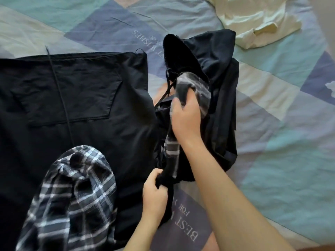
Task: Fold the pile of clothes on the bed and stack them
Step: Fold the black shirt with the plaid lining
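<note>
Both hands are drawing one dark, grey-striped garment out of the heap on the bed.

The right hand [184,116] has its fingers curled round the upper end of the striped garment [172,149], and the left hand [154,194] pinches its lower end near the bed's [282,124] near edge, so the cloth hangs stretched between them over the dark pile [221,91]. It looks light, limp and a bit stretchy, so I'd take it by its ends or hems, since it will sag anywhere else. A wide black garment [76,98] lies spread flat toward the left side, a plaid shirt [72,196] crumpled on its near part, and a cream garment [257,20] sits at the far right corner.
</note>
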